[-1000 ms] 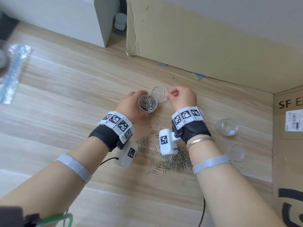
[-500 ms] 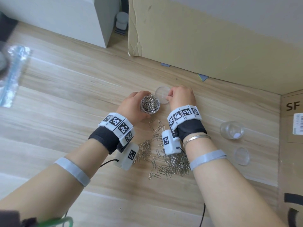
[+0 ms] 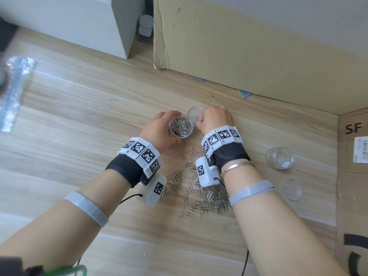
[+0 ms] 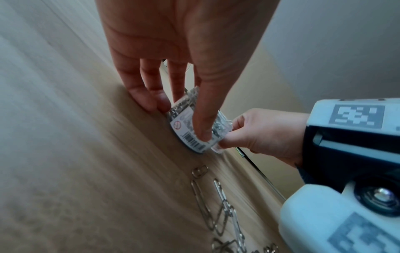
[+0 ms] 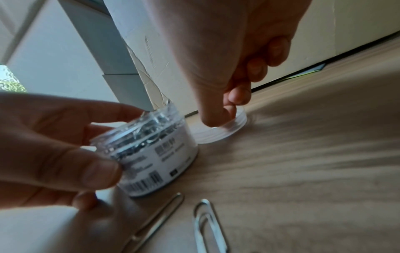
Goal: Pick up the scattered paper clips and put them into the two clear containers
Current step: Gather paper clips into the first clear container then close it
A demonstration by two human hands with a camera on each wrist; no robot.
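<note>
My left hand (image 3: 159, 132) grips a clear container (image 3: 180, 126) that stands on the wooden table, packed with silver paper clips; its white barcode label (image 4: 190, 126) faces the left wrist camera. Right beside it lies a clear round lid (image 3: 194, 112), and my right hand (image 3: 214, 120) pinches its rim (image 5: 218, 131) between thumb and fingertips. A single clip (image 3: 196, 117) shows at the lid by my thumb. Several loose paper clips (image 3: 199, 192) lie scattered between my wrists. The second clear container (image 3: 279, 160) stands empty at the right.
A second clear lid (image 3: 291, 189) lies near the empty container. A large cardboard sheet (image 3: 249, 46) stands behind my hands, a cardboard box (image 3: 354, 156) at the right. A white cabinet (image 3: 79, 20) is at the back left, a plastic bag (image 3: 14, 92) at the left edge.
My right hand has slid further over the lid and lowered onto it. My left hand keeps its hold on the full container.
</note>
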